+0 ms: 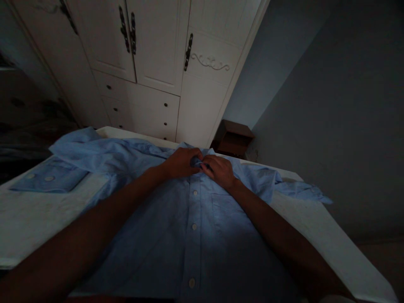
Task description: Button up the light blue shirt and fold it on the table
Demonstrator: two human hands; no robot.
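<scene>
A light blue button-up shirt (176, 227) lies front-up on a white table (28, 214), its sleeves spread to either side. My left hand (181, 163) and my right hand (220, 169) meet at the shirt's collar, at the top of the button placket. Both hands have their fingers curled and pinching the collar fabric between them. White buttons run down the placket toward me. The left cuff (47, 176) lies flat at the table's left side.
A white wardrobe (158, 63) with dark handles and small drawers stands behind the table. A brown wooden box or stool (233, 136) sits on the floor by the grey wall (331, 105). The room is dim.
</scene>
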